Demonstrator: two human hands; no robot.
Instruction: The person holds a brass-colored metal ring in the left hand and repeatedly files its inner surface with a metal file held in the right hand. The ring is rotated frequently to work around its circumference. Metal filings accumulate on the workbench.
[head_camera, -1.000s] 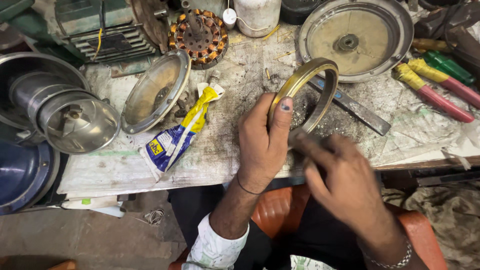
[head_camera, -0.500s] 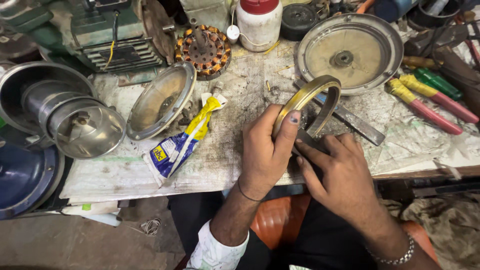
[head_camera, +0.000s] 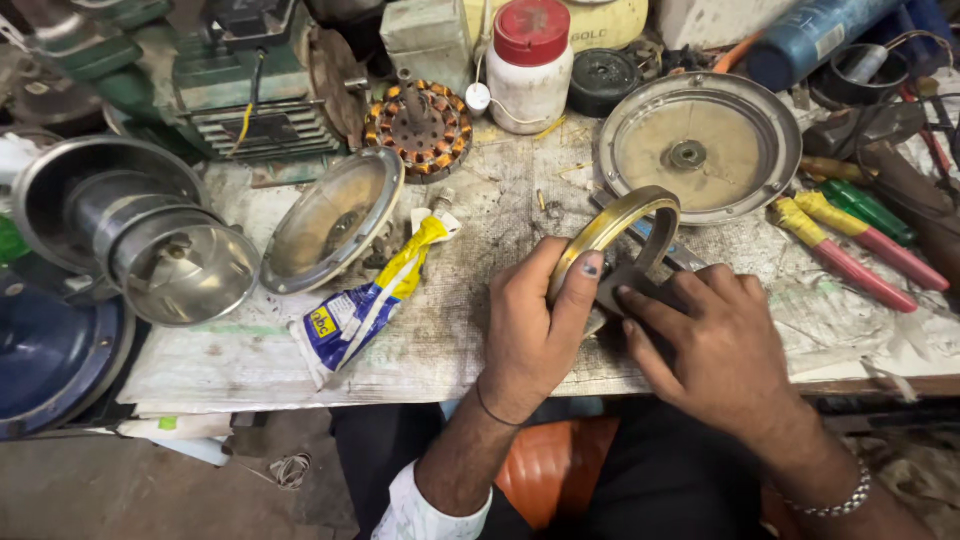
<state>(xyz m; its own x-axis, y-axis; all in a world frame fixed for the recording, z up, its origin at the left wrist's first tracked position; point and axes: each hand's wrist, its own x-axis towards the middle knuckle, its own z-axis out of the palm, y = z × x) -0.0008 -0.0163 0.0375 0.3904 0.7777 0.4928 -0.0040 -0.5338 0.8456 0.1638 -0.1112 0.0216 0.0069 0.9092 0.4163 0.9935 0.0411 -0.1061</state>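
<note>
My left hand (head_camera: 535, 330) grips a brass-coloured metal ring (head_camera: 622, 225), holding it on edge above the dirty workbench (head_camera: 480, 330). My right hand (head_camera: 715, 350) rests just to the right of it, with the fingertips pressed against the ring's lower inner side. A dark piece lies under those fingertips, mostly hidden. Behind the ring a flat grey metal bar (head_camera: 682, 260) lies on the bench.
A round metal cover plate (head_camera: 700, 145) lies at the back right, with screwdrivers (head_camera: 850, 245) beside it. A metal bowl-shaped cover (head_camera: 330, 220), a squeezed blue-and-yellow tube (head_camera: 375, 300), a copper-wound stator (head_camera: 417, 128), a red-capped white jar (head_camera: 528, 65) and shiny housings (head_camera: 130, 240) fill the left.
My right hand has stopped its quick motion and settled with its fingers on the ring. The view has shifted, so the bench sits lower in the frame.
</note>
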